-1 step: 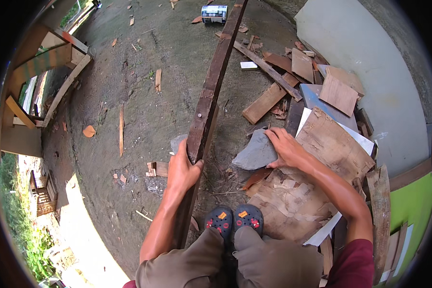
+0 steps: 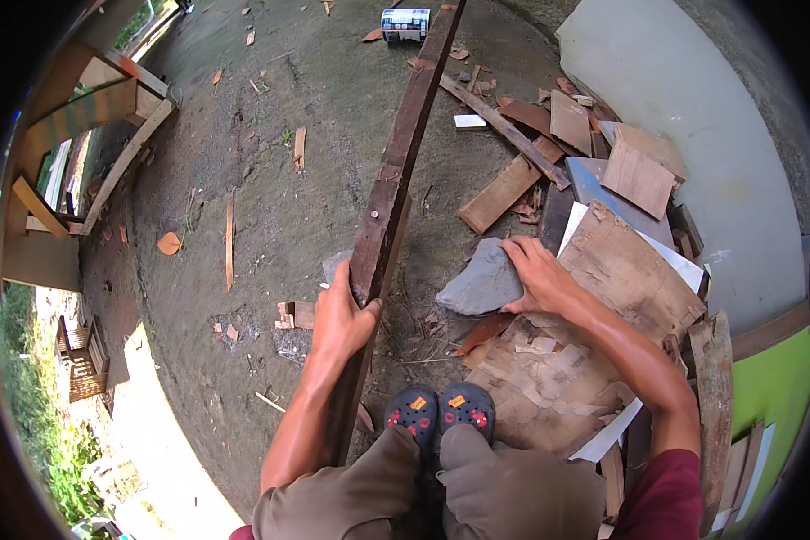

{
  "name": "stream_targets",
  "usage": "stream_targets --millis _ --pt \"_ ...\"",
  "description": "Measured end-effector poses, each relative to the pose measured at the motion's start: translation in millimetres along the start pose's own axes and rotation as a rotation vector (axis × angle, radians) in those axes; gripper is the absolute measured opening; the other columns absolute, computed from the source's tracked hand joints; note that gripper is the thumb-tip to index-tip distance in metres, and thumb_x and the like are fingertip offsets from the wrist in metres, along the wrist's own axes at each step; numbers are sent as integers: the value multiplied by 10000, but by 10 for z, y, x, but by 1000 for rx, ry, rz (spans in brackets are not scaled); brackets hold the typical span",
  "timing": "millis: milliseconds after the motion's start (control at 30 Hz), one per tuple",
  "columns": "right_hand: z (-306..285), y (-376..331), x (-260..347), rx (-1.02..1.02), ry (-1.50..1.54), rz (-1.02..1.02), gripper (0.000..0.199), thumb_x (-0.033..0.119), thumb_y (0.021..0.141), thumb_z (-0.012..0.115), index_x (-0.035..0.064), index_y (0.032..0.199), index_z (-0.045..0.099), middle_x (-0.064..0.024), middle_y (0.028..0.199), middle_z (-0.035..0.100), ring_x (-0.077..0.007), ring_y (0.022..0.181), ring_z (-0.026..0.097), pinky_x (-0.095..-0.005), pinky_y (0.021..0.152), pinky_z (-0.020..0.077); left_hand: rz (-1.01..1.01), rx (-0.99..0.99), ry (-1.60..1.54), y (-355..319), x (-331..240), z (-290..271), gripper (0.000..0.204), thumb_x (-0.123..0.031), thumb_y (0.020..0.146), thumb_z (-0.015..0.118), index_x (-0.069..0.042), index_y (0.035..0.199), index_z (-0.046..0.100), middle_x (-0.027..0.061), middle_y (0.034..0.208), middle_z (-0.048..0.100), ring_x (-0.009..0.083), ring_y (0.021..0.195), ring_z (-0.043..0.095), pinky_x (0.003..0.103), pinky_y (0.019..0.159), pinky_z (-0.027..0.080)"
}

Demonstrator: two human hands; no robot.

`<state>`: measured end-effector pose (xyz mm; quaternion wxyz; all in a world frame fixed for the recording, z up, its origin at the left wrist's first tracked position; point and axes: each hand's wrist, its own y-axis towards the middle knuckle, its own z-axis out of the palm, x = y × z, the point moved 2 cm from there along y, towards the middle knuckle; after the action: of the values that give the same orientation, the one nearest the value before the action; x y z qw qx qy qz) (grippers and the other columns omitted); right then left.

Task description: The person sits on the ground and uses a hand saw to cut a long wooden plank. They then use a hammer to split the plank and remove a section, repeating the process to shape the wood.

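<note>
With the left hand (image 2: 340, 317) wrapped around the long dark plank (image 2: 394, 180) lying on the dirt floor and the right hand (image 2: 535, 274) spread flat on the grey stone (image 2: 481, 281), the protruding nail (image 2: 372, 214) could snag skin if the grip slides.

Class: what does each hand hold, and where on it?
Left hand grips the plank near its lower end; right hand rests on the stone's right edge.

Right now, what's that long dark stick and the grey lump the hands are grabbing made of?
The long plank under the left hand looks like old, rough wood: dark brown, weathered, with grain and a nail head showing. The grey lump under the right hand seems to be stone: dull, matte, with chipped, uneven faces.
</note>
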<state>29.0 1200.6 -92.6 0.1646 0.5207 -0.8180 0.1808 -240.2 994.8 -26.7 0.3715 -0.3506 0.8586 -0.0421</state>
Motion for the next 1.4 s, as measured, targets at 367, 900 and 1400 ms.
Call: stream_targets --millis 367,900,1400 --pt "-565 1913 14 -249 -117 323 1104 499 653 909 -54 1457 392 -267 1320 502 -437 1258 490 -553 1025 444 77 -84 -54 -44 13 -297 702 -100 780 757 -31 1417 471 256 890 712 379 871 729 431 806 546" --pt "296 1313 -313 -614 183 508 794 351 864 770 -40 1453 408 -313 1496 381 -460 1411 374 -535 1141 339 -39 -1 -42 43 7 -33 734 -118 778 755 -14 1435 446 325 1038 697 472 1036 678 484 898 524" --pt "562 1194 -678 -368 427 980 1315 747 698 772 -242 1406 273 -447 1430 404 -516 1345 464 -491 1149 383 36 -23 -30 304 188 581 704 -100 773 758 -41 1412 468 248 821 697 416 828 715 475 770 537"
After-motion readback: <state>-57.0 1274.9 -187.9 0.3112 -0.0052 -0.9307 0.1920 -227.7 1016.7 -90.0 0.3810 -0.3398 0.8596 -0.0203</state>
